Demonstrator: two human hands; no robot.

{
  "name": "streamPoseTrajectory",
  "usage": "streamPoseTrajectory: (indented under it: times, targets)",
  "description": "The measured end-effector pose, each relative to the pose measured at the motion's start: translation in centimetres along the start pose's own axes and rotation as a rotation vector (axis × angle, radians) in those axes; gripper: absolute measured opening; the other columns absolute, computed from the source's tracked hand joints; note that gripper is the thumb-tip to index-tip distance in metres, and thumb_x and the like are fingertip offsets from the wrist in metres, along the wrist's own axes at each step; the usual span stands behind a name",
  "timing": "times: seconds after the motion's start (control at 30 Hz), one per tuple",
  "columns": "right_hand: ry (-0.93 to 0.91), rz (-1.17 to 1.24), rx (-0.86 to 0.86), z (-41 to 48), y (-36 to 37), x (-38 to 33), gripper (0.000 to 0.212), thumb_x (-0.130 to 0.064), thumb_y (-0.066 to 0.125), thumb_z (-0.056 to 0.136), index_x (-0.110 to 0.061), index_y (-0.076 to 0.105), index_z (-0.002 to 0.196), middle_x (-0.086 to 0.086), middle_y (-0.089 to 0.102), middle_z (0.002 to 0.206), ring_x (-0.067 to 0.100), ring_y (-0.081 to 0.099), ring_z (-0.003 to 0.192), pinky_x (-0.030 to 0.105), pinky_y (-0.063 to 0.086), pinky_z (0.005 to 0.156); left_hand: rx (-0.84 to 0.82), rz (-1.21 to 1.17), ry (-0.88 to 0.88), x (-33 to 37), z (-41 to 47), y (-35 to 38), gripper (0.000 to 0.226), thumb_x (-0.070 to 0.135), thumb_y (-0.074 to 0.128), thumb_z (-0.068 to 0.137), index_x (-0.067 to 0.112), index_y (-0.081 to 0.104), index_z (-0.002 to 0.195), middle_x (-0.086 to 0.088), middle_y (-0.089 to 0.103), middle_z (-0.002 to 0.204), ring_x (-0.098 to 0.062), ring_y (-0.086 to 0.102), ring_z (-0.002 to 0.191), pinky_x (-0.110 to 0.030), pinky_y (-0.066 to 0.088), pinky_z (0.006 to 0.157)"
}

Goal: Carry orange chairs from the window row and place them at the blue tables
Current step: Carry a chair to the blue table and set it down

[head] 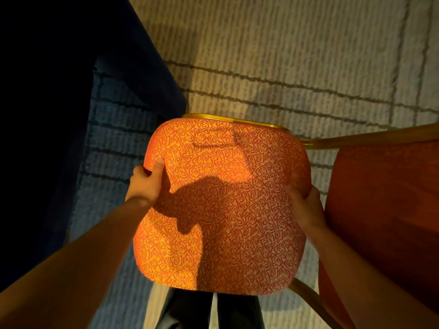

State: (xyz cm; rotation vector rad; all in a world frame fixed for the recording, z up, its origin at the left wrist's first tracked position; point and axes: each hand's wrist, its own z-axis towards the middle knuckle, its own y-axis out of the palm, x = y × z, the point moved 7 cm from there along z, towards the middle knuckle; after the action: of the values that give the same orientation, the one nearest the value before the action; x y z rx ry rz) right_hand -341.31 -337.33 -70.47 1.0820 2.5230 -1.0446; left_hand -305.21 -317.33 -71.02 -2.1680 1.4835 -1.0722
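At ten o'clock hangs a blue table drape. The left hand grips the orange chair, dead centre, by its nine o'clock edge; the right hand clasps its three o'clock edge. A second chair stands at three o'clock.

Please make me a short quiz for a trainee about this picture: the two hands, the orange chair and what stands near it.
1. True or false: only the left hand grips the orange chair.
2. What stands to the left of this chair? A) a blue table B) a window C) a cart
3. Fill in: the right hand holds the chair's ___ edge.
Key: 1 false, both hands grip it; 2 A; 3 right.
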Motion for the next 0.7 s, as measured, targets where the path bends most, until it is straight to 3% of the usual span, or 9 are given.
streamPoseTrajectory:
  times: [0.1, 0.2, 0.3, 0.37, 0.47, 0.53, 0.6, 0.63, 0.7]
  targets:
    - [-0.032, -0.037, -0.018, -1.8, -0.4, -0.7, 0.071, -0.04, 0.065, 0.087, -0.016, 0.035, 0.146, 0.012, 0.052, 0.14, 0.035, 0.054, 0.121, 0.051, 0.045, 0.101, 0.004, 0.088, 0.034, 0.2, -1.9, -0.5, 0.065, 0.059, 0.059, 0.079, 0.004, 0.051, 0.114, -0.02, 0.06, 0.113, -0.038, 0.06, 0.101, -0.049, 0.049, 0.09]
    - [-0.075, 0.002, -0.077, -3.9, -1.5, -1.7, 0.073, -0.044, 0.068, 0.077, -0.021, 0.043, 0.142, 0.005, 0.059, 0.132, 0.027, 0.06, 0.114, 0.047, 0.05, 0.096, -0.038, 0.087, 0.035, 1.6, -5.0, -1.3, 0.071, 0.053, 0.065, 0.073, 0.009, 0.049, 0.127, -0.019, 0.056, 0.123, -0.037, 0.058, 0.11, -0.048, 0.047, 0.096]
    - [-0.107, 0.091, -0.123, -6.6, -3.2, -3.6, 0.046, -0.015, 0.062, 0.09, -0.007, 0.048, 0.133, 0.006, 0.064, 0.117, 0.018, 0.062, 0.094, 0.019, 0.05, 0.07, -0.116, 0.0, 0.025, 4.1, -9.2, -2.3, 0.073, 0.034, 0.067, 0.086, 0.009, 0.034, 0.145, -0.018, 0.043, 0.144, -0.033, 0.046, 0.129, -0.041, 0.037, 0.108]
    - [-0.154, 0.12, -0.148, -9.3, -4.6, -5.3, 0.042, -0.008, 0.06, 0.091, 0.001, 0.048, 0.131, 0.009, 0.061, 0.116, 0.017, 0.058, 0.092, 0.008, 0.044, 0.058, -0.147, -0.012, 0.051, 6.0, -12.6, -3.3, 0.07, 0.03, 0.062, 0.091, 0.007, 0.028, 0.148, -0.017, 0.038, 0.148, -0.03, 0.042, 0.133, -0.037, 0.034, 0.109]
    - [-0.26, 0.162, -0.169, -13.1, -7.2, -7.9, 0.052, -0.026, 0.068, 0.082, -0.001, 0.053, 0.126, 0.015, 0.063, 0.117, 0.014, 0.061, 0.084, 0.014, 0.046, 0.061, -0.153, -0.041, 0.111, 8.6, -18.0, -4.9, 0.064, 0.029, 0.059, 0.094, 0.006, 0.031, 0.146, -0.017, 0.039, 0.147, -0.029, 0.043, 0.132, -0.033, 0.035, 0.103]
    - [-0.311, 0.135, -0.173, -15.6, -9.3, -9.4, 0.027, -0.014, 0.065, 0.092, -0.005, 0.056, 0.116, 0.011, 0.061, 0.108, -0.003, 0.057, 0.066, 0.007, 0.04, 0.053, -0.155, -0.062, 0.133, 9.8, -21.8, -5.9, 0.06, 0.027, 0.057, 0.095, 0.005, 0.032, 0.145, -0.016, 0.04, 0.146, -0.029, 0.044, 0.131, -0.032, 0.036, 0.101]
    - [-0.387, 0.076, -0.156, -17.6, -11.0, -10.5, 0.016, -0.004, 0.059, 0.094, -0.011, 0.054, 0.108, 0.007, 0.061, 0.092, -0.009, 0.055, 0.055, 0.009, 0.04, 0.053, -0.16, -0.084, 0.156, 10.7, -25.3, -6.6, 0.059, 0.027, 0.056, 0.095, 0.005, 0.034, 0.145, -0.016, 0.041, 0.147, -0.029, 0.043, 0.131, -0.032, 0.035, 0.102]
    - [-0.422, 0.074, -0.163, -18.7, -11.7, -11.0, 0.018, -0.001, 0.057, 0.094, -0.012, 0.054, 0.107, 0.004, 0.062, 0.087, -0.009, 0.057, 0.057, 0.012, 0.043, 0.057, -0.163, -0.096, 0.165, 11.0, -26.9, -6.8, 0.058, 0.027, 0.056, 0.095, 0.005, 0.035, 0.145, -0.015, 0.041, 0.147, -0.028, 0.043, 0.132, -0.031, 0.034, 0.102]
    - [-0.45, 0.073, -0.156, -20.0, -12.5, -11.2, 0.026, -0.004, 0.059, 0.093, -0.014, 0.055, 0.116, 0.001, 0.061, 0.095, 0.005, 0.061, 0.083, 0.026, 0.046, 0.077, -0.178, -0.132, 0.171, 11.4, -29.2, -7.1, 0.057, 0.027, 0.055, 0.096, 0.005, 0.035, 0.144, -0.014, 0.041, 0.147, -0.027, 0.044, 0.131, -0.028, 0.034, 0.1]
